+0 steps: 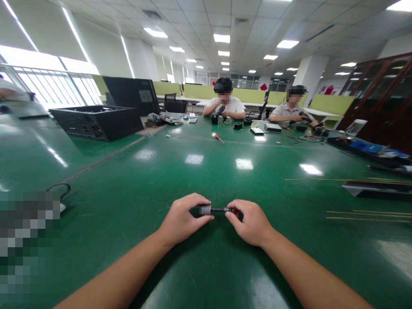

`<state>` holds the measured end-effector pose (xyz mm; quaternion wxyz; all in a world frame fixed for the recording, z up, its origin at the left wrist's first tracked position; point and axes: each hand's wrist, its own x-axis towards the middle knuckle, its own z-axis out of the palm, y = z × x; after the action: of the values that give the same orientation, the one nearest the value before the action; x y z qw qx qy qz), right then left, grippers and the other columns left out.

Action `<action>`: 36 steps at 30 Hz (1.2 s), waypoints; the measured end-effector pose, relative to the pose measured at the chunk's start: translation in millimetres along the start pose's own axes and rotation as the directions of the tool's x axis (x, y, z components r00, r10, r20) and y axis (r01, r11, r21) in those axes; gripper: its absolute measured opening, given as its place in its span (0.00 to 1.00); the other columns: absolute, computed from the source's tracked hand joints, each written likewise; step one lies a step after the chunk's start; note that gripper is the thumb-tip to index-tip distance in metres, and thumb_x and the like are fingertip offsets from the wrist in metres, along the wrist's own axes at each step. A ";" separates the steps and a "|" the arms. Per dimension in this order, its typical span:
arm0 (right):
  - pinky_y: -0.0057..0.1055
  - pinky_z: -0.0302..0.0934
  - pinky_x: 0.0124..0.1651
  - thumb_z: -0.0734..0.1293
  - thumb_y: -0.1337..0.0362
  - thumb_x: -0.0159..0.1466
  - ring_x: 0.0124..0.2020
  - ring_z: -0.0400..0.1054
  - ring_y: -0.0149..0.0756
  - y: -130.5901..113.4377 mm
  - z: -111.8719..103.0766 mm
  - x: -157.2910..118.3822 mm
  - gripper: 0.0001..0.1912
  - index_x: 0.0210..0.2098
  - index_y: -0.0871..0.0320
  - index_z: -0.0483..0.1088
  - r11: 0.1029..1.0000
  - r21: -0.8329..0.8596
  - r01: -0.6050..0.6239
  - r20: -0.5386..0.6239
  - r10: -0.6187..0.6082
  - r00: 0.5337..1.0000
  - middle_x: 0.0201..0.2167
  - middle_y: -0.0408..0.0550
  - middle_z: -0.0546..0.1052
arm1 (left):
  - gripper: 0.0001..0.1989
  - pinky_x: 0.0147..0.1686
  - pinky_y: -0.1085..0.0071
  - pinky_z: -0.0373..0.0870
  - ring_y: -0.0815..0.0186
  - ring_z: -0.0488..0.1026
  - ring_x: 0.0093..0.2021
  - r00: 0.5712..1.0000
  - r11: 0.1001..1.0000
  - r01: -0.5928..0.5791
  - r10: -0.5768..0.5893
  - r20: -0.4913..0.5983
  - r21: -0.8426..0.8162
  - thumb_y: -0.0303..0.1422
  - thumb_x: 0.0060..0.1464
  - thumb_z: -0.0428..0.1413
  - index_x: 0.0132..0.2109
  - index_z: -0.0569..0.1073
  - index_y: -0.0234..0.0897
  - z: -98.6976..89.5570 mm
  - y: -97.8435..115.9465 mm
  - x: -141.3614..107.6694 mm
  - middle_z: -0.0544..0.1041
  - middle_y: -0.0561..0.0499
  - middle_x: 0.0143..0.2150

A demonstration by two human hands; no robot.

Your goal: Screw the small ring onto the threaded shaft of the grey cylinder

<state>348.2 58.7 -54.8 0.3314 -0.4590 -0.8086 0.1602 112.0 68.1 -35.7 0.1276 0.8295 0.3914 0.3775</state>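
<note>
Just above the green table, a small grey cylinder with a thin dark rod [205, 210] is held level between my two hands. My left hand [184, 219] curls around the cylinder, thumb below and fingers above. At the other end, my right hand [249, 219] pinches the rod's tip between thumb and fingers. Those fingers partly cover a small dark piece at the tip, so its kind cannot be made out.
A black computer case [99, 122] stands at the back left. An orange screwdriver [219, 137] lies farther ahead. Thin yellowish sticks [370, 215] and a dark tray [370, 148] are on the right. Two people sit across the table, handling dark parts.
</note>
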 end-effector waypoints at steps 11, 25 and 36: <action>0.31 0.59 0.39 0.66 0.64 0.64 0.32 0.69 0.36 0.1 0.1 0.1 0.04 0.38 0.55 0.74 1.000 -0.002 0.001 -0.015 -0.001 1.000 0.30 0.43 0.77 | 0.12 0.42 0.70 0.72 0.65 0.77 0.39 1.000 1.000 -0.009 0.009 -0.013 0.004 0.31 0.49 0.66 0.42 0.77 0.39 -0.6 -0.2 1.1 0.80 0.51 0.39; 0.31 0.58 0.38 0.66 0.64 0.64 0.31 0.69 0.36 -0.7 -2.3 0.0 0.04 0.38 0.55 0.73 1.000 0.000 -0.015 -0.010 0.015 1.000 0.29 0.43 0.77 | 0.12 0.42 0.70 0.73 0.65 0.77 0.39 1.000 1.000 -0.015 0.015 -0.018 0.017 0.32 0.49 0.67 0.42 0.77 0.39 -1.0 -0.7 1.0 0.79 0.51 0.39; 0.31 0.59 0.38 0.66 0.64 0.64 0.32 0.70 0.36 -0.1 -2.7 0.6 0.04 0.37 0.55 0.74 1.000 -0.007 -0.017 -0.013 0.017 1.000 0.29 0.44 0.77 | 0.11 0.42 0.69 0.73 0.64 0.77 0.39 1.000 1.000 -0.019 0.019 -0.014 0.023 0.32 0.50 0.66 0.42 0.77 0.39 -1.1 -1.6 1.3 0.80 0.50 0.39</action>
<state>349.7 59.1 -52.5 0.3336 -0.4681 -0.8031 0.1573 110.9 70.0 -35.1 0.1116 0.8317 0.3888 0.3803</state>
